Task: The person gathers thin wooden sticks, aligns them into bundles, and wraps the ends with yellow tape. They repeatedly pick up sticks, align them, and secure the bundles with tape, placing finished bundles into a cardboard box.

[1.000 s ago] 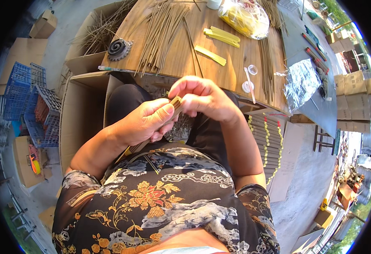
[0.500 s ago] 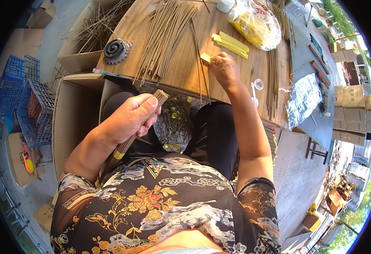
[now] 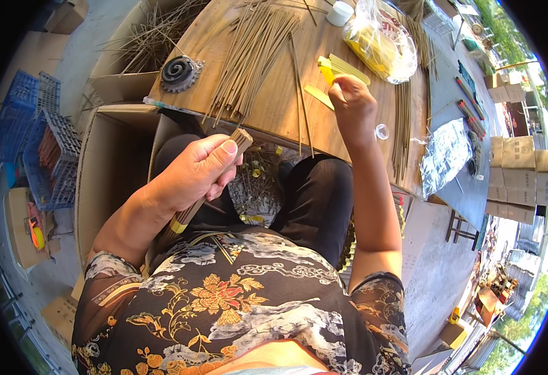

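Note:
My left hand [image 3: 205,164] is wrapped round a bundle of thin brown incense sticks [image 3: 241,139], held slanted above my lap. A yellow paper band [image 3: 177,225] circles the bundle near its lower end, by my forearm. Over the table, my right hand [image 3: 353,103] is closed in a pinch on a yellow paper strip [image 3: 326,73] that sticks up from the fingers. Another yellow strip [image 3: 319,97] lies on the wood beside that hand. Just beyond are stacked yellow strips [image 3: 348,67]. Two loose sticks [image 3: 299,94] lie left of the hand, jutting over the table's edge.
A large pile of sticks [image 3: 255,59] covers the left of the wooden table [image 3: 192,40], near a dark spiral coil [image 3: 181,74]. A clear bag with yellow contents [image 3: 380,40] and a white tub [image 3: 339,13] stand farther back. A cardboard box [image 3: 114,169] is at my left.
My right hand has risen and moved slightly right, lifting a yellow strip. One strip now lies apart from the stack. My left hand keeps its grip, nearly still.

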`<state>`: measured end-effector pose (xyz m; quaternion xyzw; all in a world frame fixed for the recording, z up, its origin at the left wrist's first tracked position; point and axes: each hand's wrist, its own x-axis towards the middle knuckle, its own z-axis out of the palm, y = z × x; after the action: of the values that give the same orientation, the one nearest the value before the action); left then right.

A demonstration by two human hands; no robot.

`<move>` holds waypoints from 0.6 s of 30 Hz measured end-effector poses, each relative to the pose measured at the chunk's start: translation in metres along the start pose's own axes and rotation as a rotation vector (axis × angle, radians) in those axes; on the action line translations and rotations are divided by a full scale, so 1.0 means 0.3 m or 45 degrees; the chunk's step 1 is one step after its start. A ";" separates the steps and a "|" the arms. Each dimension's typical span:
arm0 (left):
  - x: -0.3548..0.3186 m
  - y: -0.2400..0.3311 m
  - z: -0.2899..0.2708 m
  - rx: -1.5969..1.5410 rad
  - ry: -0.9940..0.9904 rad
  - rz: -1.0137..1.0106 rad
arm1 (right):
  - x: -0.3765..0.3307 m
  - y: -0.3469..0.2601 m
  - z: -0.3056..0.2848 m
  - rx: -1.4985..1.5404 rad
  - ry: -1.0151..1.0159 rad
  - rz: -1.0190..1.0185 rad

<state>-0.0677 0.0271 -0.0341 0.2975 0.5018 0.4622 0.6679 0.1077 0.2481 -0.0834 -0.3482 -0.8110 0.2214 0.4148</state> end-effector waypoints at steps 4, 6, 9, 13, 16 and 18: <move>-0.038 0.038 0.029 -0.053 0.018 0.121 | -0.126 -0.230 -0.075 1.035 -0.516 0.575; -0.052 0.048 0.048 -0.103 0.038 0.159 | -0.186 -0.301 -0.080 1.181 -0.676 0.720; -0.070 0.050 0.066 -0.104 0.025 0.143 | -0.241 -0.387 -0.085 1.386 -0.703 0.873; -0.093 0.041 0.075 -0.055 -0.025 0.182 | -0.273 -0.452 -0.132 1.460 -0.720 0.947; -0.106 0.039 0.101 -0.024 -0.036 0.190 | -0.289 -0.490 -0.138 1.552 -0.681 0.874; -0.108 0.032 0.111 -0.005 -0.052 0.202 | -0.289 -0.514 -0.146 1.525 -0.629 0.806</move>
<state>-0.0415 0.0033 -0.0025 0.3444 0.4620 0.5085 0.6398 0.1211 0.0845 -0.0040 -0.2190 -0.4807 0.8099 0.2550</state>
